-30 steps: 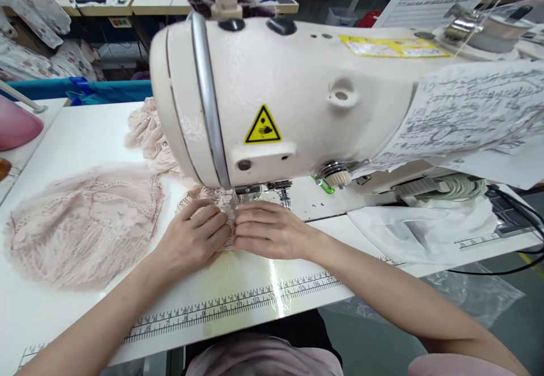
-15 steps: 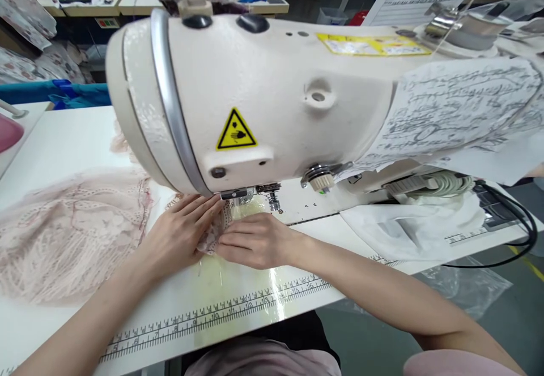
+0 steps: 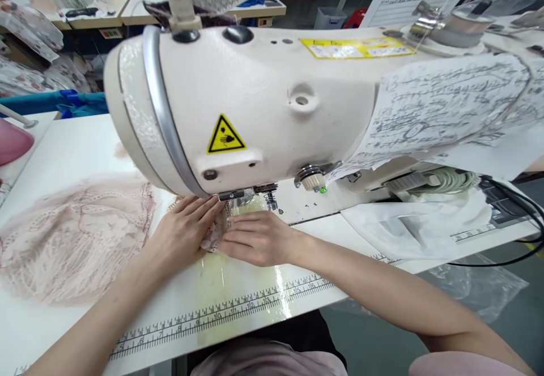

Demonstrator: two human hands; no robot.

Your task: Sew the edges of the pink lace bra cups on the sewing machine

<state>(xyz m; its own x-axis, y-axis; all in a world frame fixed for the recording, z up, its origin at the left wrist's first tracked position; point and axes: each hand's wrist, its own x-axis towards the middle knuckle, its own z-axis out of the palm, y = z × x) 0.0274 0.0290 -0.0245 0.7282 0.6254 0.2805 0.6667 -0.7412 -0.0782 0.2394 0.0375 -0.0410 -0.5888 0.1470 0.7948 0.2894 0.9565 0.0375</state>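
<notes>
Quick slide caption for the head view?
Left hand and right hand press pink lace flat beneath the sewing machine.

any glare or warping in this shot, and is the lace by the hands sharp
Head view: a glare streak crosses the table by the printed ruler; wide-angle bend bulges the sewing machine; the lace piece between left hand and right hand is fairly sharp.

Overhead room closed off by sewing machine head (image 3: 263,98); only low gap left beneath, at presser foot (image 3: 270,198). Gap taken up by left hand (image 3: 182,235), right hand (image 3: 259,239) and lace piece (image 3: 213,233). Left of table (image 3: 72,144) blocked by lace pile (image 3: 72,234). Right side crowded by white bag (image 3: 399,231) and hanging paper sheets (image 3: 446,115). Strip along printed ruler (image 3: 221,310) left open.
</notes>
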